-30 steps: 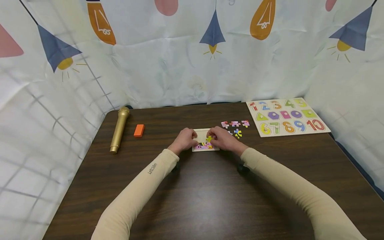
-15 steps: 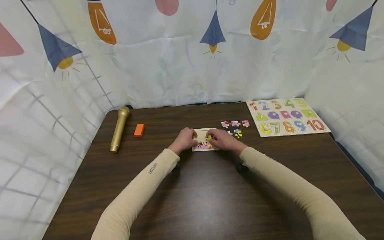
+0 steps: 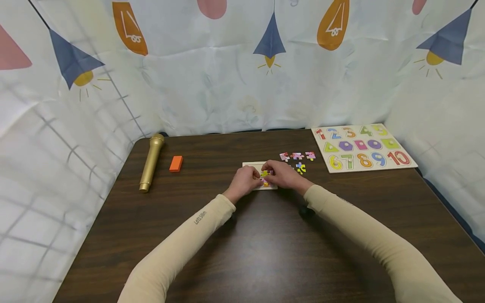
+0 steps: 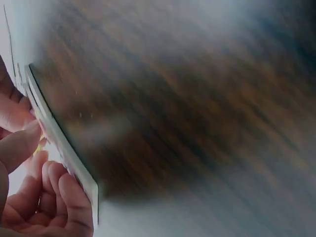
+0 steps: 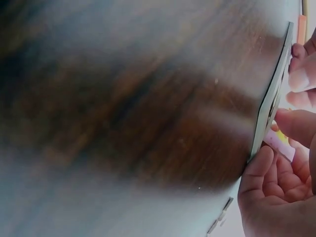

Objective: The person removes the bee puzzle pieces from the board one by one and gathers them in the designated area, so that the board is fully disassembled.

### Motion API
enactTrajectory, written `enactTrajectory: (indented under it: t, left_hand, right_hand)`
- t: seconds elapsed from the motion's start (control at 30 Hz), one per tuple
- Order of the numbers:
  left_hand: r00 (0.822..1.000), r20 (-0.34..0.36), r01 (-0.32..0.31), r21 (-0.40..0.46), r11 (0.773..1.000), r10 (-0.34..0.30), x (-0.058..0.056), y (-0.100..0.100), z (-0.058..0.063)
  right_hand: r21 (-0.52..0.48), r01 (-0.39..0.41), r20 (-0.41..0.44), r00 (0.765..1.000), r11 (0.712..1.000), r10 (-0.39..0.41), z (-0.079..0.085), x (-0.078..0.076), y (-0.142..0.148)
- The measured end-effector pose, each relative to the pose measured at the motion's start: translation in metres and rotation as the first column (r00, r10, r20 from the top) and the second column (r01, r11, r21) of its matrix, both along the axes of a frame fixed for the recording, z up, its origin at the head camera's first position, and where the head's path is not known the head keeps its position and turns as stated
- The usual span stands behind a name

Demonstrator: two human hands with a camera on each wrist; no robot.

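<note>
Head view: at the frame's centre, a yellow piece [image 3: 265, 173] is pinched by the right hand [image 3: 283, 174] over the puzzle tray [image 3: 253, 163]; whether anything is gripped by the left hand [image 3: 244, 182] cannot be told. If pressed askew, it could be jammed. Loose pieces [image 3: 297, 155] right of centre might be knocked; movement is bounded upper right by the number board [image 3: 325, 139], room being left across the lower table [image 3: 265, 240].

A curtained-off booth, building type unclear: white fabric curtain [image 3: 227, 92] printed with blue lamps [image 3: 269, 38] and orange bulbs [image 3: 333, 23] lines the far, left and right sides of a dark-brown wood-grain table [image 3: 265, 261].
</note>
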State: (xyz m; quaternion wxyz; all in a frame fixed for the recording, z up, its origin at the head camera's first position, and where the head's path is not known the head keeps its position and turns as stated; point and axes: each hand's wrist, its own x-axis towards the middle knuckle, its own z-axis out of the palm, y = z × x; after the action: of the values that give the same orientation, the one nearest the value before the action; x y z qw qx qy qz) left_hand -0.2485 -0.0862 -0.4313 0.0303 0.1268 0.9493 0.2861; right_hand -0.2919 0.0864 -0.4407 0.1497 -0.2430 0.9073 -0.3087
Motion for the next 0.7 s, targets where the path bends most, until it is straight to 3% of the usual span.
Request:
enactTrajectory:
  t: [0.37,0.7]
  left_hand:
    - [0.994,0.045,-0.094,-0.032,0.995,0.096,0.002,0.011,0.003]
    - [0.994,0.062,-0.091,-0.039,0.995,0.093,0.001,0.012,0.004]
  right_hand:
    - [-0.030,-0.032,-0.056,0.998,0.999,0.031,0.003,-0.003,0.004]
    - [0.014,-0.018,-0.101,0.995,1.000,0.019,0.006,-0.003,0.001]
